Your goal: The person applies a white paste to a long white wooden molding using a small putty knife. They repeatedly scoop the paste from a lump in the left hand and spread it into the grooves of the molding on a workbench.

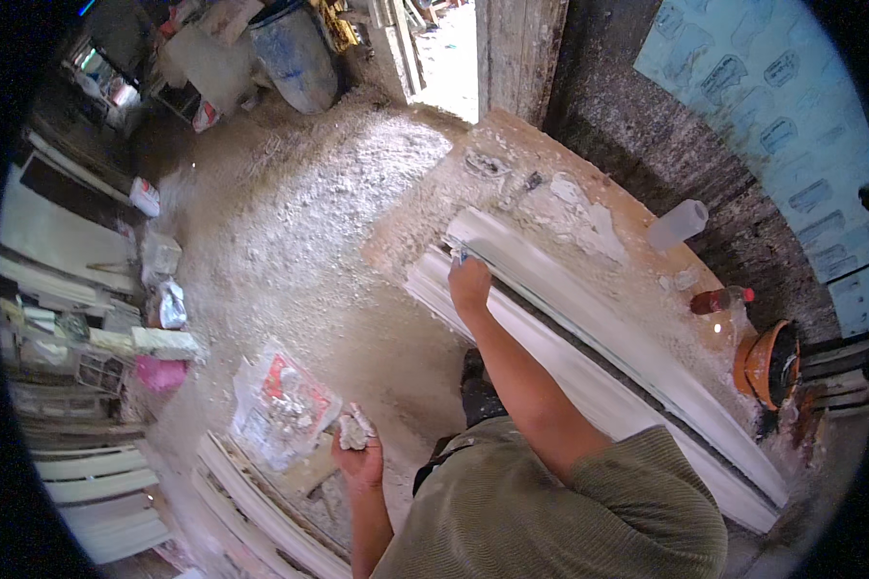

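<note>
My right hand (469, 284) is closed around a small tool with a bit of blue (460, 257), mostly hidden by the fingers. It is at the far left end of two long white mouldings (589, 304), which lie side by side on the workbench (415, 207) with a dark gap between them. My left hand (359, 465) is low, away from the bench, its fingers curled around a white, crumbly plaster lump (354, 431). Beside that hand, a white and red plastic sack (285, 396) with white bits on it lies low down.
The bench carries dried plaster (579, 217), a translucent plastic bottle (677, 225), a red-capped bottle (719, 300) and an orange bucket (768, 365). More white mouldings (261, 511) lie at the lower left. A blue barrel (294, 58) stands by the bright doorway (447, 63).
</note>
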`<state>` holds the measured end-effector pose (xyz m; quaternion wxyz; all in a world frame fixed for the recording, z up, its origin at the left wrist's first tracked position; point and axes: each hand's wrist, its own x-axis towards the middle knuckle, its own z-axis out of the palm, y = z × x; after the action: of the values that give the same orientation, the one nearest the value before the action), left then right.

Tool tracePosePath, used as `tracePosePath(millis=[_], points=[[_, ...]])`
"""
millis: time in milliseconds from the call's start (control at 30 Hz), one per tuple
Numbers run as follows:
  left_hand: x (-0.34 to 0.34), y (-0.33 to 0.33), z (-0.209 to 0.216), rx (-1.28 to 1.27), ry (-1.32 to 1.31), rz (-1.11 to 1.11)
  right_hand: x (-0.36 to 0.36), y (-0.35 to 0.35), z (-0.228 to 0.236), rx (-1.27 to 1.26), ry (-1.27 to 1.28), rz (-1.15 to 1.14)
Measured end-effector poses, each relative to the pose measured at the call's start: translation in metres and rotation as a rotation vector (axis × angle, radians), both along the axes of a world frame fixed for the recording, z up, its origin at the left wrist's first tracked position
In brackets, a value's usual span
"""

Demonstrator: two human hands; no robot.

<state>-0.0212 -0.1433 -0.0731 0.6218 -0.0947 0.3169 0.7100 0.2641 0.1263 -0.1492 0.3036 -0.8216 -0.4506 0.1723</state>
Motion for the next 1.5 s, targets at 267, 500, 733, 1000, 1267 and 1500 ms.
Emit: tracePosePath(millis=[267,500,733,1000,1267,1500], points=[[0.021,0.136,0.029,-0.059,0.148,-0.269,0.004,0.027,0.011,0.153,0.302,-0.016],[0.057,0.246,-0.011,0.266,0.765,-0.878,-0.006,-0.02,0.084,0.246,0.543,0.301],[0.104,0.361,-0.058,-0.048,-0.135,-1.12,-0.05,-0.067,0.127,0.06,-0.525,0.418],[0.172,0.316,-0.087,-0.288,-0.586,-1.139,-0.022,-0.139,0.113,-0.151,-0.622,0.078],[0.227,0.373,-0.063,0.688,0.155,-1.005,0.168,-0.368,0.043,-0.103,0.298,-0.788],[0.209,0.368,-0.013,1.058,1.628,-0.571,0.323,-0.619,0.036,-0.092,-0.089,-1.318]])
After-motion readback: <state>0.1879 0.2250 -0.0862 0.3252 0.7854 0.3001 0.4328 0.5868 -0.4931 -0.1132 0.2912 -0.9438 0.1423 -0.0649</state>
